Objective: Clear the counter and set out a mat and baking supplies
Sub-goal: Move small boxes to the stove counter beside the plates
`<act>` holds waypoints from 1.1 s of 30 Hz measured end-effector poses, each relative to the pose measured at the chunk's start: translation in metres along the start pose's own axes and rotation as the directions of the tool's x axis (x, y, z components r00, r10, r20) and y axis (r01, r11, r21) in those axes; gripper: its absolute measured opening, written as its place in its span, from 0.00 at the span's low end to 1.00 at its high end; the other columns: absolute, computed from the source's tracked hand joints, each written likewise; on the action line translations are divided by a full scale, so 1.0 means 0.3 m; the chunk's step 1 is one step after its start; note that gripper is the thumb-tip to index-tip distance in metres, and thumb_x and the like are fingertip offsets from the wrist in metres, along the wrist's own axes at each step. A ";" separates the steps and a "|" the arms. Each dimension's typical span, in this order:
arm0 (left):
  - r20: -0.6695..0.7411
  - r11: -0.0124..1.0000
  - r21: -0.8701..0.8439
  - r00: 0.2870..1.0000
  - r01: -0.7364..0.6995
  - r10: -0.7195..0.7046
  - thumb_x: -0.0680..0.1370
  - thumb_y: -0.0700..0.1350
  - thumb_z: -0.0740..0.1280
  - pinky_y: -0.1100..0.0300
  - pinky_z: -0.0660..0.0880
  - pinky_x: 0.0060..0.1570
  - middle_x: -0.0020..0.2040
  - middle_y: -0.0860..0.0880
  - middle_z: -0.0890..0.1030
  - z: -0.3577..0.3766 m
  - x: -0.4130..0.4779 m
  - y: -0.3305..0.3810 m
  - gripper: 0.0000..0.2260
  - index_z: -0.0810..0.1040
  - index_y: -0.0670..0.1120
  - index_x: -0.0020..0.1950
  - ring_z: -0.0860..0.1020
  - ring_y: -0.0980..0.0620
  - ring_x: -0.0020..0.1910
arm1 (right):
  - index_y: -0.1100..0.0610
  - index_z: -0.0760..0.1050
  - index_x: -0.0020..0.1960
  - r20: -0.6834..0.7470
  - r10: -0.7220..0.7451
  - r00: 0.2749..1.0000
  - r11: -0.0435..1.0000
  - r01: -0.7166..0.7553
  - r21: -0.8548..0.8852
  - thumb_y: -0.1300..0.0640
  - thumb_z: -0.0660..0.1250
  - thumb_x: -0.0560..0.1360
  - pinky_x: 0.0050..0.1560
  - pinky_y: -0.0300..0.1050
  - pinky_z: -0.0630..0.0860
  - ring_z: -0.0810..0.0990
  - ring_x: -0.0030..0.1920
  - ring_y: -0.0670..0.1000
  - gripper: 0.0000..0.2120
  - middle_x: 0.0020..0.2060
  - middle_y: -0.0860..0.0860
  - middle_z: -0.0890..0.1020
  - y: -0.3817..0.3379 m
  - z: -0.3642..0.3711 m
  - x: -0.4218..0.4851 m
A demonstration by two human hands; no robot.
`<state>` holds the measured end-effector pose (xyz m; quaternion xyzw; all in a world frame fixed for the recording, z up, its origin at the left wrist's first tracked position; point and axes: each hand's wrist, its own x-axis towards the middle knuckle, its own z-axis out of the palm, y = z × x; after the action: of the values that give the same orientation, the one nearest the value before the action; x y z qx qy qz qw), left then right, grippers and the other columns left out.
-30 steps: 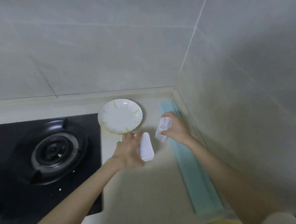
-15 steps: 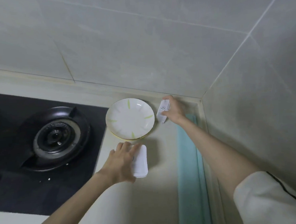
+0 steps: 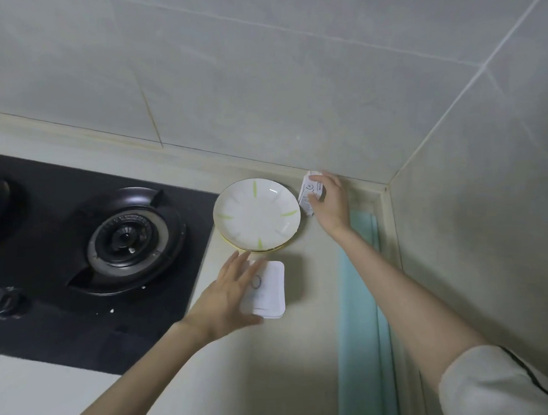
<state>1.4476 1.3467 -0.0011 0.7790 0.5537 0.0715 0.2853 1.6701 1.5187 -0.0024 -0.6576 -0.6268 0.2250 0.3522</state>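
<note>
R hand (image 3: 332, 205) is at the far right corner of the tabletop (image 3: 307, 349). Its fingers (image 3: 324, 180) are clamped on a small white box (image 3: 309, 195) w/ print. Box is tilted, just beside the plate's right rim, close to the back wall.

L hand (image 3: 230, 296) lies on a flat white pad (image 3: 271, 287) w/ rounded corners. Fingers (image 3: 238, 267) are straight & a bit apart over its left half, thumb along its near edge. Pad lies flat on the tabletop just in front of the plate (image 3: 257, 214); can't tell if they touch.

Teal mat (image 3: 357, 298), rolled, runs along the tabletop's right edge, from the far corner toward the near edge. Black hob (image 3: 63, 300) takes the left side, burner (image 3: 130, 240) near the plate. White sleeve (image 3: 489, 386) w/ dark piping on the R arm.
</note>
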 end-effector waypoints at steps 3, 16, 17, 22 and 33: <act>-0.086 0.992 -0.125 0.995 0.034 -0.045 0.70 0.56 0.73 0.56 0.67 0.67 0.78 0.50 0.45 0.007 -0.052 -0.020 0.45 0.47 0.55 0.77 0.49 0.52 0.76 | 0.56 0.78 0.56 -0.035 -0.088 0.995 0.989 0.092 0.118 0.67 0.66 0.72 0.57 0.48 0.75 0.77 0.54 0.50 0.14 0.55 0.49 0.77 -0.057 -0.010 -0.160; -0.128 0.911 -0.362 0.958 0.197 -0.258 0.73 0.45 0.71 0.63 0.75 0.48 0.52 0.54 0.83 0.004 -0.128 -0.029 0.15 0.78 0.49 0.60 0.80 0.55 0.53 | 0.65 0.77 0.52 0.520 0.394 0.758 0.819 -0.547 0.176 0.57 0.68 0.75 0.45 0.47 0.83 0.84 0.45 0.54 0.11 0.48 0.58 0.83 -0.085 0.001 -0.584; -0.122 0.916 -0.359 0.964 0.181 -0.238 0.74 0.44 0.71 0.63 0.74 0.48 0.52 0.55 0.83 0.001 -0.118 -0.026 0.15 0.78 0.49 0.60 0.80 0.56 0.53 | 0.66 0.78 0.50 0.513 0.401 0.759 0.816 -0.550 0.177 0.58 0.68 0.75 0.46 0.48 0.83 0.84 0.45 0.55 0.11 0.47 0.59 0.84 -0.079 -0.006 -0.583; -0.092 0.937 -0.330 0.984 0.115 -0.153 0.74 0.44 0.70 0.64 0.73 0.48 0.54 0.54 0.82 0.037 -0.031 0.034 0.15 0.77 0.48 0.61 0.81 0.56 0.52 | 0.59 0.72 0.39 0.343 0.494 0.799 0.816 -0.562 0.133 0.57 0.65 0.75 0.44 0.50 0.82 0.80 0.41 0.54 0.08 0.39 0.54 0.78 -0.025 -0.045 -0.562; -0.072 0.995 -0.097 0.997 0.015 -0.022 0.76 0.47 0.67 0.54 0.76 0.47 0.53 0.51 0.82 0.055 0.300 0.147 0.13 0.75 0.47 0.60 0.81 0.51 0.49 | 0.58 0.73 0.32 0.132 0.596 0.792 0.760 -0.609 0.228 0.59 0.63 0.73 0.41 0.62 0.81 0.80 0.36 0.55 0.12 0.31 0.53 0.76 0.125 -0.127 -0.368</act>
<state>1.5248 1.4122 -0.0102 0.7561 0.5669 0.1237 0.3026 1.7106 1.4045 -0.0218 -0.7662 -0.3563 0.4227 0.3275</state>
